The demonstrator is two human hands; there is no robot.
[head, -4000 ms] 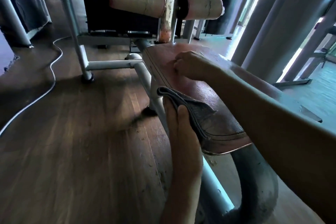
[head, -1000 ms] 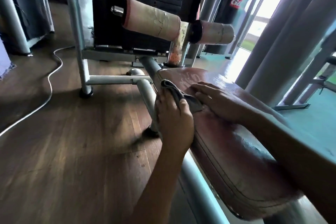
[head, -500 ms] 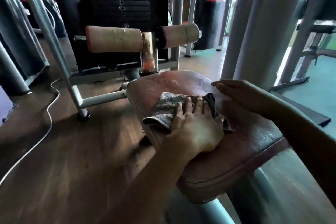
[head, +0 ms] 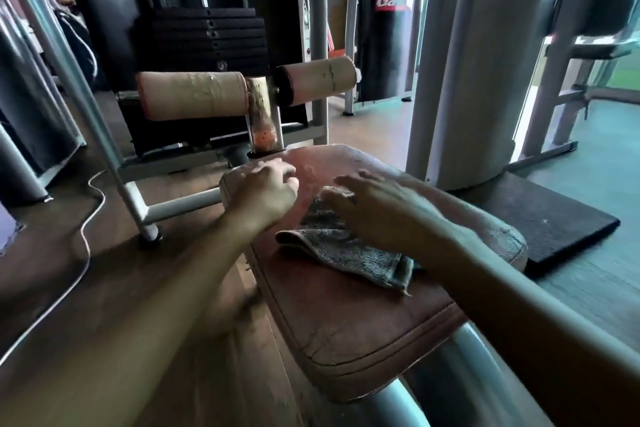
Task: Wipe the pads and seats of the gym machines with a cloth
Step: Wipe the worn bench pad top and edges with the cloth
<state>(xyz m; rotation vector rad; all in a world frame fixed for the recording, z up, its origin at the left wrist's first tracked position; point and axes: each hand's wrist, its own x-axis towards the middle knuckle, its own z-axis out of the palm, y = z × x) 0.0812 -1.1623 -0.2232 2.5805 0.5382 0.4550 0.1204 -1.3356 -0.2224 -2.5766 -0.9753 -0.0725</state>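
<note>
A worn reddish-brown seat pad (head: 346,322) fills the middle of the head view. A folded grey cloth (head: 349,253) lies on its top. My right hand (head: 377,208) lies flat on the far part of the cloth, fingers straight and spread. My left hand (head: 266,191) is off the cloth, over the seat's far left corner, its fingers loosely curled and holding nothing; it is motion-blurred. Beyond the seat, two cracked tan roller pads (head: 194,94) (head: 318,78) stick out either side of a rusty upright post (head: 263,118).
A black weight stack (head: 204,42) stands behind the rollers. Grey frame tubes (head: 69,73) rise at left, thick grey columns (head: 464,80) at right. A white cable (head: 86,204) snakes over the wooden floor. A black mat (head: 547,222) lies at right; a punching bag (head: 384,28) hangs behind.
My left hand has let go of the cloth and moved to the seat's far left corner. My right hand has come down flat onto the cloth.
</note>
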